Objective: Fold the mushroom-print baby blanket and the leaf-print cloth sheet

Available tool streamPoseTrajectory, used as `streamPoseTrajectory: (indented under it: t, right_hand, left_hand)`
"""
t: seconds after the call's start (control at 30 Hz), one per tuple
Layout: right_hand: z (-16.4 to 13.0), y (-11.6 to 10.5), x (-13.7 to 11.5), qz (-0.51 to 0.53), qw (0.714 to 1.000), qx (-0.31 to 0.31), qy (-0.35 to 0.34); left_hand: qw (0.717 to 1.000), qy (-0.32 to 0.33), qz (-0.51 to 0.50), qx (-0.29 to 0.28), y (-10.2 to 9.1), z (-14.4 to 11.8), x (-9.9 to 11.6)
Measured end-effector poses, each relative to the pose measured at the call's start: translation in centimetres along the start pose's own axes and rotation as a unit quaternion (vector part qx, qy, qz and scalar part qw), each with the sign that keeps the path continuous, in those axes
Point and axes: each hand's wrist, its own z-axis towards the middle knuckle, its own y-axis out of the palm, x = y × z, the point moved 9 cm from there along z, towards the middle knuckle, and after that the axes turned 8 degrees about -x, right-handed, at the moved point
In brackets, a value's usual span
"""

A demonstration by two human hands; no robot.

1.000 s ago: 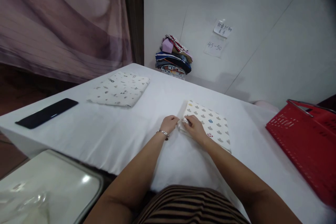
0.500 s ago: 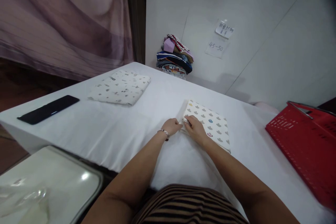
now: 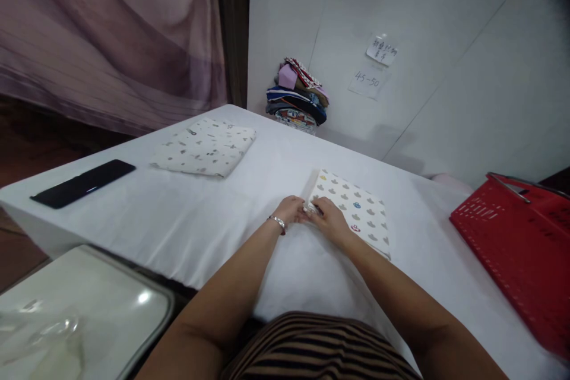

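Where both hands point(image 3: 309, 217) meet, folded cloth point(image 3: 356, 211).

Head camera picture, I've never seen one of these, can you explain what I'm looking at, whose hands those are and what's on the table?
There is no machine here. The camera sits on a person's head and looks forward and down, so the two bare arms coming up from the bottom are that person's own. The left hand, with a bracelet on the wrist, and the right hand meet at the near corner of a folded cloth printed with small shapes, and pinch its edge. It lies on a white table. Farther left lie a second folded cloth and a black phone. A red basket stands at the right, and a pile of clothes sits by the wall.
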Motion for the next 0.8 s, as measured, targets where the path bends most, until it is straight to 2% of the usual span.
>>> streamPoseTrajectory:
  t: [0.17, 0.3, 0.4, 0.47, 0.53, 0.6, 0.8]
  right_hand:
    - [0.1, -0.1, 0.4, -0.021, 1.0, 0.004, 0.014]
    - [0.1, -1.4, 2.5, 0.066, 0.995, 0.05, 0.055]
    - [0.1, -1.8, 2.9, 0.087, 0.993, 0.056, 0.056]
    - [0.1, -1.9, 2.6, 0.081, 0.994, 0.052, 0.045]
    - [0.1, -1.9, 2.0, 0.066, 0.996, 0.046, 0.038]
    - [0.2, -1.8, 1.3, 0.042, 0.998, 0.037, 0.029]
    - [0.6, -0.9, -0.5, -0.035, 0.999, -0.033, -0.011]
  left_hand:
    - [1.0, 0.023, 0.009, -0.013, 0.0, -0.1, 0.6]
    - [0.988, 0.031, 0.153, 0.021, -1.0, 0.1, 0.9]
    - [0.958, 0.023, 0.284, 0.022, -0.9, 0.2, 0.6]
    - [0.925, 0.034, 0.376, 0.028, -0.4, 0.2, 0.7]
    - [0.893, 0.054, 0.444, 0.059, 0.1, 0.0, 1.1]
    - [0.873, 0.068, 0.475, 0.094, 0.4, -0.3, 1.3]
    - [0.859, 0.057, 0.494, 0.119, 0.7, -0.3, 1.0]
